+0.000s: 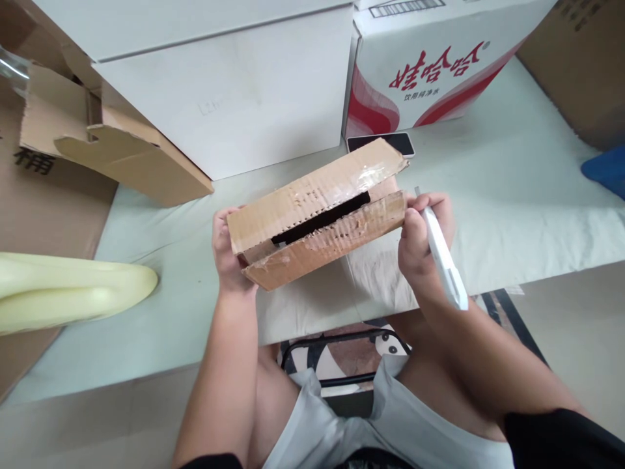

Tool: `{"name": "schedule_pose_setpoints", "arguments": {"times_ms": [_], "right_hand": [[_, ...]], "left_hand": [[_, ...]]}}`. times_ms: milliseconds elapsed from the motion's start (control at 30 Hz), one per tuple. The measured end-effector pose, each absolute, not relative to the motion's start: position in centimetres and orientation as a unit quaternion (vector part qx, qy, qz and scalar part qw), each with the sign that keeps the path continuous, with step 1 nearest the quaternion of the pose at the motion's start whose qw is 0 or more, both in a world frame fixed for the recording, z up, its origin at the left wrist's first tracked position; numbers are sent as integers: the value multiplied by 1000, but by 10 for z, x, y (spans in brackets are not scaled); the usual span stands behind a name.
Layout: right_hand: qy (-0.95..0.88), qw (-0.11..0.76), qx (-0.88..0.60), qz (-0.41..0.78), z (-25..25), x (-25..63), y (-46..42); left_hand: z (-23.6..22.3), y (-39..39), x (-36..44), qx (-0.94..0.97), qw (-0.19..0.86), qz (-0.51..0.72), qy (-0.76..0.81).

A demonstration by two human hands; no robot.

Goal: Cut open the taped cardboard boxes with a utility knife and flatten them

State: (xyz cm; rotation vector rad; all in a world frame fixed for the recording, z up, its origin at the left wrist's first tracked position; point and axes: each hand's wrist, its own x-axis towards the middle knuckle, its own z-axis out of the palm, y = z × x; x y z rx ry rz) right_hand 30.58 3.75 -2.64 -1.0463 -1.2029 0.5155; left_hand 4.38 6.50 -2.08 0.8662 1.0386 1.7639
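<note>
A small brown cardboard box point(312, 202) is held tilted above the cloth-covered surface. Its two top flaps stand slightly apart, with torn edges and bits of clear tape, and something black point(322, 219) shows through the gap. My left hand point(228, 251) grips the box's left end, its fingers partly hidden behind the cardboard. At the right end, my right hand point(424, 238) is closed around a white utility knife point(445, 260) and also pinches the edge of a flap. A short length of blade appears to stick out at the knife's upper end.
A phone point(385, 143) lies behind the box. Large white cartons point(234, 98), one a red-marked carton point(430, 78), stand at the back. An opened cardboard carton point(141, 153) and a pale yellow object point(83, 290) are left; a blue object point(605, 172) is right.
</note>
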Motion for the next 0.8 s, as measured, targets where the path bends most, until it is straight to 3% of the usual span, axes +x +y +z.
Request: {"name": "schedule_pose_setpoints", "arguments": {"times_ms": [800], "right_hand": [[-528,675,-462,226,-32,306,39]], "left_hand": [[-13,64,50,315,453,723,416]]}}
